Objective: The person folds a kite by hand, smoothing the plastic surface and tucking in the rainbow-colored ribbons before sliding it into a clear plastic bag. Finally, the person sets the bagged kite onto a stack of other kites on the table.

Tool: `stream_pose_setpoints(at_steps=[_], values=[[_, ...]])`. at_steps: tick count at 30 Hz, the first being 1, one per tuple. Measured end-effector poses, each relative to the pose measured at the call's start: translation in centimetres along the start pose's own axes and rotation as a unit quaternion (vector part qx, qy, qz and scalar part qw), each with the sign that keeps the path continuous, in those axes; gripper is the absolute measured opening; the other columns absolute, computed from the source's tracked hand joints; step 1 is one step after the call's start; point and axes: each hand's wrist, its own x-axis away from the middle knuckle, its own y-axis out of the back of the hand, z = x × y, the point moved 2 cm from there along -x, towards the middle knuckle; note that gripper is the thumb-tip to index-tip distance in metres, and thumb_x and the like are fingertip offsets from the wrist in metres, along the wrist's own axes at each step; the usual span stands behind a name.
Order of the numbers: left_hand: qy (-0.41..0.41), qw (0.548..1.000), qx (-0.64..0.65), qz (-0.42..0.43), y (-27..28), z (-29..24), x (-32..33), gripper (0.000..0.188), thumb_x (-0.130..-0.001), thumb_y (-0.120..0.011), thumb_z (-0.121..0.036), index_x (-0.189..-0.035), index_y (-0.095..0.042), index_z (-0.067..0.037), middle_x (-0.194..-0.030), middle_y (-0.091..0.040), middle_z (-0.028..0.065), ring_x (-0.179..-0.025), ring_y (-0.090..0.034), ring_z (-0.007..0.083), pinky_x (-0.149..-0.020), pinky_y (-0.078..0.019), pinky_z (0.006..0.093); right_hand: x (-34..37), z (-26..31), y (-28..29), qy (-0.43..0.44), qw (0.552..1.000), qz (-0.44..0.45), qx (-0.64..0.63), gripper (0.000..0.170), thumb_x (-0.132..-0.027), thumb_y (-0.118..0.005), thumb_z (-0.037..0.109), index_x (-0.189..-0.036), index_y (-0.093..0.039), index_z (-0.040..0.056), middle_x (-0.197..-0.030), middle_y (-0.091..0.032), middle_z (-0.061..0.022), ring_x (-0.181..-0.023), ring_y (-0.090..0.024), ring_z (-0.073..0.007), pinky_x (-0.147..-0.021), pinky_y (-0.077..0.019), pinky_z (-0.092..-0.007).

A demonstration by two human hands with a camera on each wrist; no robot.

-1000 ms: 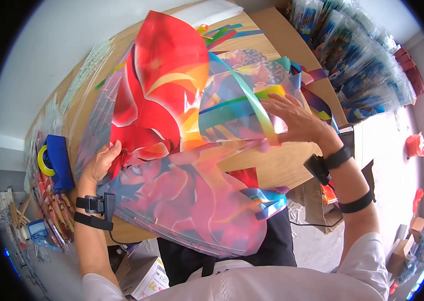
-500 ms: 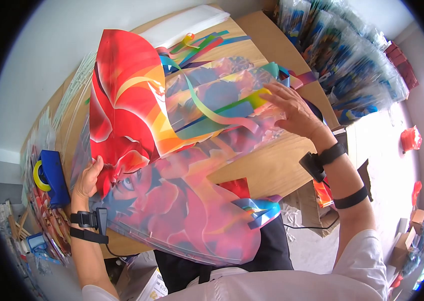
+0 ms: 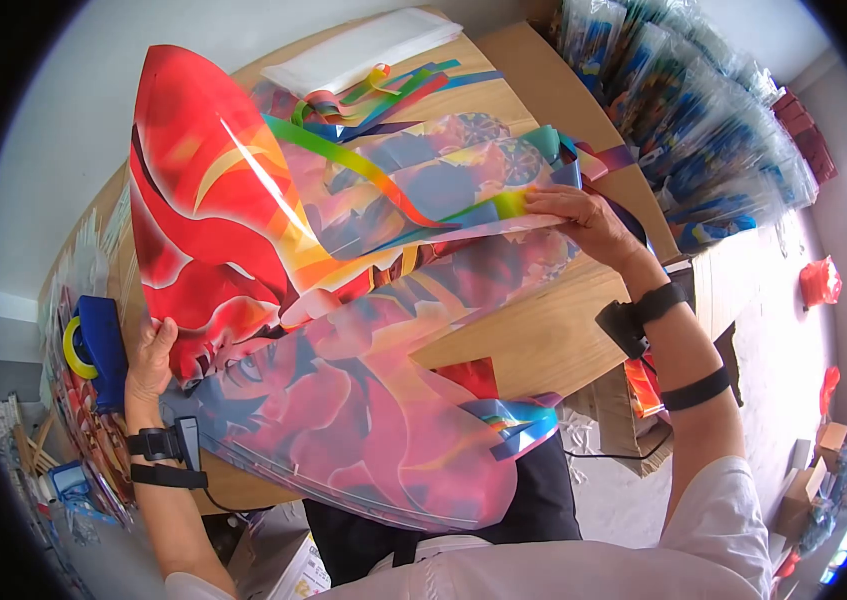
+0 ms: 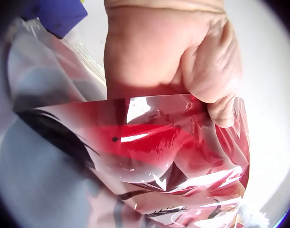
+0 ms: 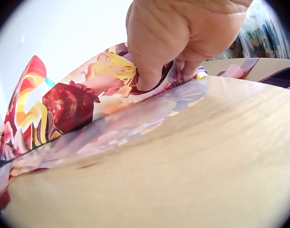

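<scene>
A glossy red and orange printed sheet [image 3: 208,190] rises in a curve over the table. Its lower left edge is pinched by the left hand [image 3: 150,362], thumb on the printed face; the left wrist view shows the left hand [image 4: 171,57] on the sheet [image 4: 149,142], most fingers hidden behind it. At the sheet's right end the right hand [image 3: 591,222] pinches the edge, and in the right wrist view the right hand [image 5: 178,42] has thumb and fingers on it. Below lies a translucent pink printed sheet [image 3: 363,430]. A rainbow ribbon [image 3: 368,172] curves between the hands.
Colourful strips [image 3: 413,95] and a white stack [image 3: 363,50] lie at the table's back. A blue holder with yellow tape [image 3: 101,350] stands at the left. Bagged goods [image 3: 723,130] fill the back right; an open carton [image 3: 613,410] stands below the table's right edge.
The red sheet has moved left with the left hand and its right part has been drawn out flatter. The right hand, open before, has taken hold of its right edge.
</scene>
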Motion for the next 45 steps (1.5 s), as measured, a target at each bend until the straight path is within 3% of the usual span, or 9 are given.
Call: stream_pose_setpoints(at_steps=[10,16,21,25,29,35,37,41,45], values=[[0.021,0.944,-0.316,-0.088,-3.1,-2.5,-3.3,0.049,-0.094,-0.058,-0.045,-0.070,-0.052,-0.002,-0.065,-0.044,-0.0001,-0.064,-0.038,0.0106,-0.058,-0.0363,0.0325,-0.7,-3.5,-0.4,-0.243,0.960,-0.087,-0.107,0.022,-0.078,-0.075,0.021,-0.079,-0.068,0.0007,-0.063,-0.060,-0.0087,-0.056,-0.051,-0.0209,-0.059,-0.0442,-0.0322],[-0.070,0.918,-0.357,-0.159,-4.0,0.2,-5.0,0.050,-0.097,-0.052,-0.042,-0.078,-0.058,0.004,-0.061,-0.043,0.0130,-0.062,-0.041,0.0147,-0.059,-0.0391,0.0354,-0.5,-0.5,-1.5,-0.238,0.941,-0.197,0.136,0.029,-0.077,-0.071,0.028,-0.073,-0.064,0.0004,-0.074,-0.061,-0.0146,-0.068,-0.059,-0.0307,-0.061,-0.0451,-0.0387],[0.027,0.923,-0.330,-0.196,-1.7,-1.3,-1.7,0.070,-0.094,-0.041,-0.062,-0.084,-0.063,0.003,-0.072,-0.059,0.0135,-0.071,-0.054,0.0215,-0.069,-0.0436,0.0392,-0.3,-1.7,-1.7,-0.221,0.946,-0.189,0.141,0.026,-0.076,-0.071,0.027,-0.077,-0.064,0.0014,-0.076,-0.060,-0.0150,-0.072,-0.060,-0.0312,-0.064,-0.0459,-0.0386],[0.049,0.947,-0.205,-0.243,3.6,-1.6,3.3,0.040,-0.097,-0.051,-0.036,-0.087,-0.066,0.000,-0.080,-0.066,0.0060,-0.075,-0.059,0.0131,-0.069,-0.0453,0.0275,-0.1,-2.9,-1.7,-0.186,0.962,-0.171,0.105,0.019,-0.082,-0.067,0.022,-0.090,-0.072,0.0056,-0.081,-0.067,-0.0107,-0.076,-0.066,-0.0228,-0.070,-0.0498,-0.0326],[0.002,0.921,-0.154,-0.358,4.5,-1.8,8.2,0.018,-0.091,-0.059,-0.014,-0.098,-0.068,0.000,-0.088,-0.068,0.0038,-0.082,-0.060,0.0122,-0.078,-0.0467,0.0263,0.1,-5.6,-1.7,-0.166,0.968,-0.164,0.098,0.017,-0.084,-0.068,0.015,-0.077,-0.062,0.0003,-0.065,-0.054,-0.0090,-0.060,-0.051,-0.0140,-0.058,-0.0407,-0.0303],[-0.023,0.933,-0.114,-0.341,2.9,1.4,8.9,0.036,-0.084,-0.069,-0.018,-0.117,-0.064,-0.006,-0.109,-0.064,0.0096,-0.110,-0.054,0.0216,-0.093,-0.0430,0.0320,-0.1,-5.9,-1.7,-0.141,0.971,-0.167,0.094,0.029,-0.085,-0.067,0.011,-0.068,-0.045,0.0005,-0.061,-0.035,-0.0042,-0.057,-0.034,-0.0101,-0.052,-0.0300,-0.0297],[0.022,0.879,-0.311,-0.360,2.5,1.6,7.5,0.029,-0.079,-0.072,-0.019,-0.106,-0.069,-0.007,-0.097,-0.065,0.0122,-0.099,-0.059,0.0246,-0.086,-0.0461,0.0337,-0.3,-6.2,-1.7,-0.135,0.971,-0.171,0.095,0.031,-0.085,-0.067,0.010,-0.068,-0.043,0.0007,-0.061,-0.032,-0.0032,-0.057,-0.032,-0.0097,-0.052,-0.0288,-0.0294],[0.000,0.886,-0.303,-0.352,3.4,4.1,5.6,0.017,-0.072,-0.076,-0.017,-0.071,-0.068,-0.002,-0.069,-0.060,0.0150,-0.069,-0.059,0.0285,-0.067,-0.0470,0.0375,0.2,-6.5,-1.3,-0.153,0.972,-0.169,0.059,0.031,-0.083,-0.068,0.010,-0.066,-0.044,0.0006,-0.059,-0.031,-0.0020,-0.057,-0.032,-0.0092,-0.052,-0.0293,-0.0289],[-0.058,0.901,-0.314,-0.293,2.8,1.1,8.6,0.019,-0.075,-0.073,-0.009,-0.067,-0.058,0.000,-0.073,-0.052,0.0065,-0.072,-0.051,0.0193,-0.064,-0.0389,0.0339,2.2,-4.2,-0.8,-0.167,0.974,-0.148,0.036,0.029,-0.080,-0.070,0.009,-0.065,-0.047,-0.0008,-0.060,-0.037,-0.0032,-0.058,-0.037,-0.0091,-0.053,-0.0308,-0.0289]])
